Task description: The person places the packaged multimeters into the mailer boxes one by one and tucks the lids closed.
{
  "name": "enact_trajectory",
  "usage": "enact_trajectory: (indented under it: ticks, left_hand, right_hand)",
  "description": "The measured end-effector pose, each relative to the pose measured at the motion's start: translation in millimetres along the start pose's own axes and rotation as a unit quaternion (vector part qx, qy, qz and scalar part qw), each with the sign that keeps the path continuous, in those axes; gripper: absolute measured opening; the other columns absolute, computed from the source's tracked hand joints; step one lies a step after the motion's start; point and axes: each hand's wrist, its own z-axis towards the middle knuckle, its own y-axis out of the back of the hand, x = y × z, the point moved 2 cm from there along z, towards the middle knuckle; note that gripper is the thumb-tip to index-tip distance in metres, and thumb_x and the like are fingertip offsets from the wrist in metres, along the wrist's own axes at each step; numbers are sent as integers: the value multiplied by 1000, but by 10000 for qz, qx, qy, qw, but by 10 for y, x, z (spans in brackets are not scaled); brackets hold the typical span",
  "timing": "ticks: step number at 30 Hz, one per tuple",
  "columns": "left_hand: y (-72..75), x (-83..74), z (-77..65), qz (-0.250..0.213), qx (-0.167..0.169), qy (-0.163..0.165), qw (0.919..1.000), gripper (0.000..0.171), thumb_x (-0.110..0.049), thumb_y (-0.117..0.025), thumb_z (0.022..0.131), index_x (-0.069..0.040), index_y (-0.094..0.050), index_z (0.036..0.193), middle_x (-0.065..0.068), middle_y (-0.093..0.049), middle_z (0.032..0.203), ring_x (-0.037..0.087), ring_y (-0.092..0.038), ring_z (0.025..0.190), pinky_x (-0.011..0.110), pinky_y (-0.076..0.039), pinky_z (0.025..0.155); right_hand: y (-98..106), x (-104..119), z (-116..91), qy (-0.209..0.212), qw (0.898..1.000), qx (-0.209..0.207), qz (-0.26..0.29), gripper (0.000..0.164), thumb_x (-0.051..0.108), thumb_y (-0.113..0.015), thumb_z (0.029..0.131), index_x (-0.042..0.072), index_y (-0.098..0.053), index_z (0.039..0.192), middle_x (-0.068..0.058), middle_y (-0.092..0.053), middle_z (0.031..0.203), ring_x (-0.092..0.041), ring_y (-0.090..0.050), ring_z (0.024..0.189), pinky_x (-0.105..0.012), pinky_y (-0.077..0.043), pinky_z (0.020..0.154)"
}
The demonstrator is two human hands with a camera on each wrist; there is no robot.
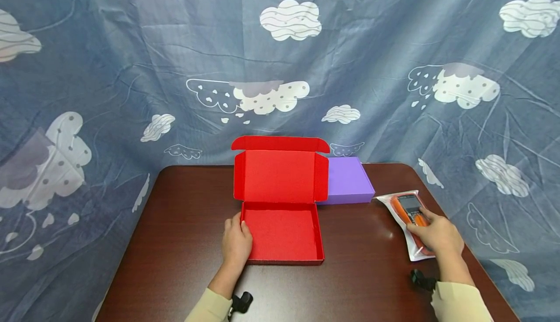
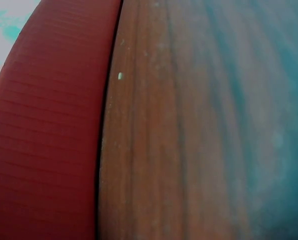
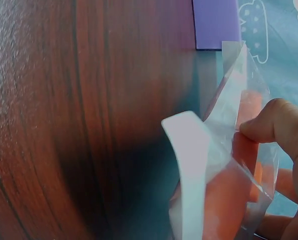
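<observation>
Left hand (image 1: pixel 236 245) on the red box (image 1: pixel 282 234), right hand (image 1: pixel 439 234) on the orange device (image 1: pixel 410 202)

Clock directions are taken about the red box, with you at six o'clock. Nearest, your pale sleeves (image 1: pixel 459 302) reach in from seven and four o'clock over the dark brown table (image 1: pixel 183 234). Your left hand grips the wall at nine o'clock, fingers curled on its edge. Your right hand, at three o'clock, is partly closed, thumb and fingers holding the orange device through its clear bag (image 1: pixel 412 253); whether the bag touches the table cannot be told. The red box stands open between your hands, its lid (image 1: pixel 280 176) raised at twelve o'clock. Beyond, between one and two o'clock, a purple box (image 1: pixel 350 186) lies partly behind the lid. Farthest, a blue-grey curtain (image 1: pixel 218 44) bears white clouds.
</observation>
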Motion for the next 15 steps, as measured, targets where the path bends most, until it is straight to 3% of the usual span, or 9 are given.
enact_trajectory:
  ticks: [15]
  left_hand:
    - [-3,10,-1,39,121,96,9999,34,-9,-59,99,3,-62,130,23,-60,107,43,-62,85,57,-51,72]
  right_hand:
    - [63,190,-139,363,9984,-443,-3,91,53,-79,81,3,-48,150,-41,-54,129,-45,-59,84,-48,-43,57]
